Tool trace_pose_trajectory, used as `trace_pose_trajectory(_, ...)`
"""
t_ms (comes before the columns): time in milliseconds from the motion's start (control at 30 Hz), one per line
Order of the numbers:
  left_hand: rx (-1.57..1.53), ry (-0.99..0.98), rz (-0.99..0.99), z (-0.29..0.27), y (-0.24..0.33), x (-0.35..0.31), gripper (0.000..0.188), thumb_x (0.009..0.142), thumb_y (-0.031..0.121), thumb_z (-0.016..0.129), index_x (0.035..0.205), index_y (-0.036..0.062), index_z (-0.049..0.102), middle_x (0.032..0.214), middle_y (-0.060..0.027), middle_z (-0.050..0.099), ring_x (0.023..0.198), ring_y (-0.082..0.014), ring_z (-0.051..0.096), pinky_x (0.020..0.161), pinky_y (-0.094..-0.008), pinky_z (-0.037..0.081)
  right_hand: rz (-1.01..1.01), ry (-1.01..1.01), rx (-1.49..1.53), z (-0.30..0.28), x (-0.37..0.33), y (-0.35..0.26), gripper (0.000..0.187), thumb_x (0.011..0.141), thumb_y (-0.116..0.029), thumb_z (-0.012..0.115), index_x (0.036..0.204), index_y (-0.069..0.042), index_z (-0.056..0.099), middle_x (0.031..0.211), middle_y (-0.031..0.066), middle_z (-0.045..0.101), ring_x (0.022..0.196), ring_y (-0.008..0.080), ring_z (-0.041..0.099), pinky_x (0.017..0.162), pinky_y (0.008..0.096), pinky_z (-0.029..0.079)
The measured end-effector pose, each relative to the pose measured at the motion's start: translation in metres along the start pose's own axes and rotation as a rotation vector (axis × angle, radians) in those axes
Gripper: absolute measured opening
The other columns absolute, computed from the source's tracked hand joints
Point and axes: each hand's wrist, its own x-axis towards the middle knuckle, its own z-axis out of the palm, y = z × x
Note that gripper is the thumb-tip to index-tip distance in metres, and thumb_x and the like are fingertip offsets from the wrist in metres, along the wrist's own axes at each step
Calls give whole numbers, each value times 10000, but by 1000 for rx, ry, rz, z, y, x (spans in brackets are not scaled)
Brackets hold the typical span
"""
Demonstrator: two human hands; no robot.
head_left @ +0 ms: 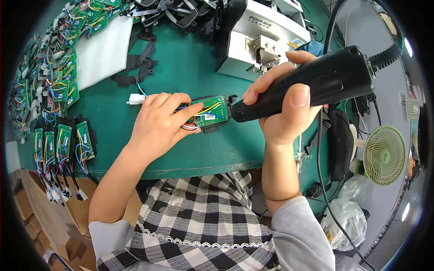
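My right hand is wrapped round a thick black electric screwdriver, its cable curving up from the rear end. The tool's front end points left, at the right end of a green circuit board seated on a black plastic bracket. The tool hides whether its tip touches anything. My left hand presses on the board's left part, fingers closed over it and its wires. Yellow, red and blue wires cross the board. A white connector on a blue-and-white lead sticks out beside my left fingers.
Several finished-looking boards with wires lie at the left table edge. A heap of green boards and a white foam sheet are behind. Black plastic brackets, a white screw-feeder machine and a green fan stand around.
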Motion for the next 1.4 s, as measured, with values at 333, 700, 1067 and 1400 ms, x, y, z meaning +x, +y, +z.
trace_pose_trajectory(333, -22, -20, -16, 1, 0, -1, 486, 648, 254, 781, 1103, 124, 669, 1027, -23, 593, 907, -214, 555, 777, -364, 399, 1, -59, -18, 7, -8, -3, 798, 811, -634, 610, 1135, 60, 385, 629, 126, 573, 487, 180, 576, 466, 279, 511)
trace_pose_trajectory(700, -145, 43, -108, 2, 2, 5, 505, 560, 260, 833, 985, 65, 642, 1030, -73, 639, 913, -258, 605, 798, -367, 474, -309, 276, -209, -32, 82, -26, 681, 873, -581, 480, 1098, 56, 395, 619, 181, 572, 468, 270, 563, 477, 377, 498)
trace_pose_trajectory(1067, -54, 102, -42, 6, -1, -3, 411, 568, 275, 814, 901, 84, 666, 931, -10, 652, 818, -208, 599, 707, -341, 458, -166, 161, -123, -17, 66, -17, 729, 881, -571, 497, 1155, 96, 384, 610, 150, 562, 456, 242, 564, 454, 340, 500)
trace_pose_trajectory(1400, -26, 145, 5, 7, 2, -3, 340, 594, 226, 793, 895, 105, 692, 935, 11, 650, 796, -193, 591, 676, -340, 452, -6, -20, 257, 61, 34, -10, 631, 872, -470, 569, 1095, 103, 428, 584, 121, 572, 428, 173, 552, 420, 263, 451)
